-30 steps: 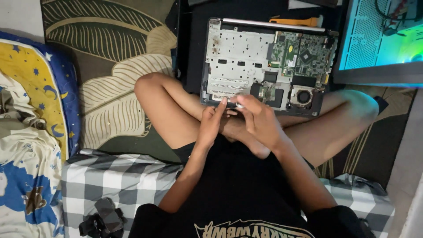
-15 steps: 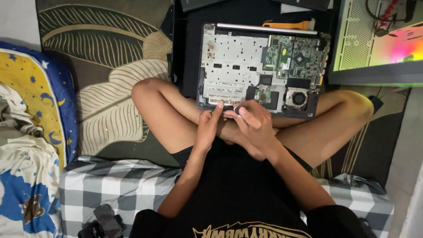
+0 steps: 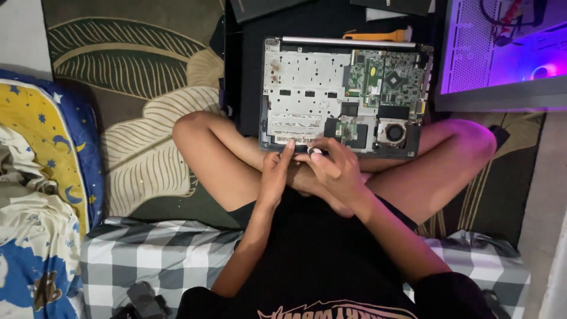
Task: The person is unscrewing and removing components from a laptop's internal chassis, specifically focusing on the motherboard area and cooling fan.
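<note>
Two hands meet at the near edge of an opened grey laptop base with bare metal plate and green circuit board [image 3: 342,97], lying on a black mat [image 3: 242,71] before crossed legs. Left hand [image 3: 274,174]: fingers extended, fingertip touching the base's edge, grip holding nothing. Right hand [image 3: 333,168]: grip pinched on a small white round part [image 3: 317,151], just beside that edge.

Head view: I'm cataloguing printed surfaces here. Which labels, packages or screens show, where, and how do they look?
Label strip: pale, narrow, on the opened laptop's near edge, by the left hand.
Yellow oval sticker: on the green circuit board.
Dark flat box: top edge, beyond the laptop.
No lit screen; a purple-lit perforated computer case stands top right.
</note>
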